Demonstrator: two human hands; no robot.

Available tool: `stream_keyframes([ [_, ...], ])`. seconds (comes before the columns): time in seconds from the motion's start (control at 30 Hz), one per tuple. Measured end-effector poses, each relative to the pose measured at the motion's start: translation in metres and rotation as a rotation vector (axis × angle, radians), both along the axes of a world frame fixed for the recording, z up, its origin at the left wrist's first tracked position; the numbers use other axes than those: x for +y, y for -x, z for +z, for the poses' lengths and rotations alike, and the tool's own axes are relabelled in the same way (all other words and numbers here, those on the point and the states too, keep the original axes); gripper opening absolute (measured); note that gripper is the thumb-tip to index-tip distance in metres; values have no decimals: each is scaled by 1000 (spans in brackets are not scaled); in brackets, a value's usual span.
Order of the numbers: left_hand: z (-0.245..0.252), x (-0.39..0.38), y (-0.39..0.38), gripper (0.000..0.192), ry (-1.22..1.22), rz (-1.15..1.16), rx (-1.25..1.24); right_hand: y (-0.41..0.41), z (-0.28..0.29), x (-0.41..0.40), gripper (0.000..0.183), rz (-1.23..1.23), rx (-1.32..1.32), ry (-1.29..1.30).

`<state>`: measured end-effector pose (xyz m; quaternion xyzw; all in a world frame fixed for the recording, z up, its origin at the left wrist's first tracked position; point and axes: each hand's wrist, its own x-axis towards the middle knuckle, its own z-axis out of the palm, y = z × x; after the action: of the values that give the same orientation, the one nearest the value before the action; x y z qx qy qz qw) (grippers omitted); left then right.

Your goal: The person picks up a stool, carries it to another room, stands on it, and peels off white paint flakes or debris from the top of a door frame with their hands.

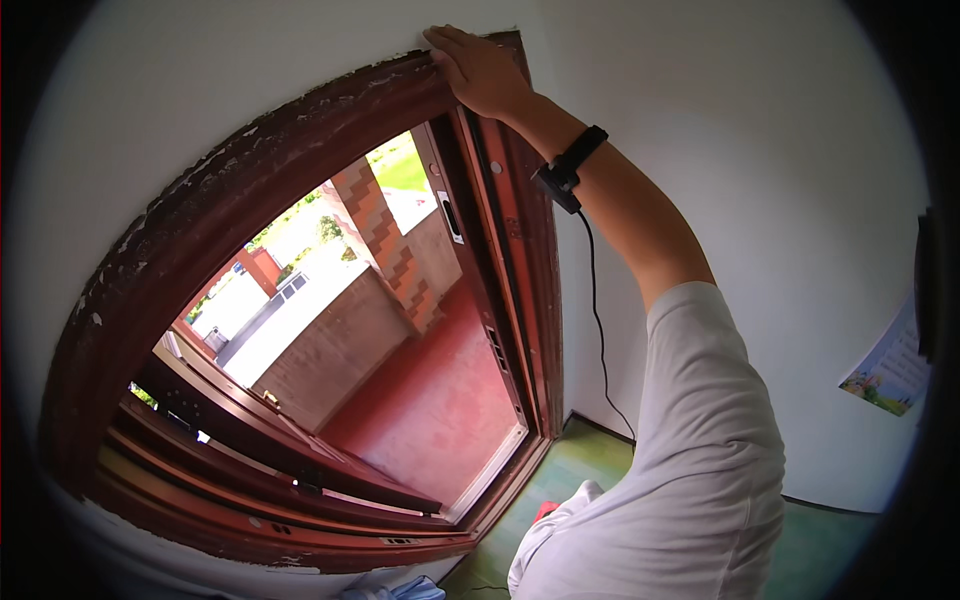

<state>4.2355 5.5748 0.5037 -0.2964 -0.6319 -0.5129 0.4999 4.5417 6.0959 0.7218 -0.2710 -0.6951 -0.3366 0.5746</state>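
Note:
My right hand lies with its fingers over the upper corner of a dark red door frame. Its back faces me and nothing is held. Paint is chipped along the frame's outer edge, where it meets the white wall. Around my right wrist is a black strap with a small device, and a thin black cable hangs from it past my grey-white sleeve. A lock strike plate shows on the jamb below the hand. My left hand is out of view.
A dark red door leaf stands swung open. Beyond the sill are a red porch floor, a low wall and a tiled pillar. Blue cloth lies at the bottom; a printed sheet hangs right.

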Motion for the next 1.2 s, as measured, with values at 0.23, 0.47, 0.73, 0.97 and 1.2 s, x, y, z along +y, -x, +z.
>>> stream_keyframes([
  [0.23,1,-4,2,19,6,22,0,-4,-22,14,45,-25,25,22],
  [0.47,4,-4,0,19,14,65,-1,-54,-35,66,50,-185,188,193],
  [0.73,7,3,-5,20,5,122,-4,-97,3,136,43,-177,132,45],
  [0.97,13,-6,-8,20,7,255,5,-55,4,119,33,-35,-13,232],
  [1.2,17,-13,-24,21,-38,360,-34,-43,4,68,45,-113,44,213],
])
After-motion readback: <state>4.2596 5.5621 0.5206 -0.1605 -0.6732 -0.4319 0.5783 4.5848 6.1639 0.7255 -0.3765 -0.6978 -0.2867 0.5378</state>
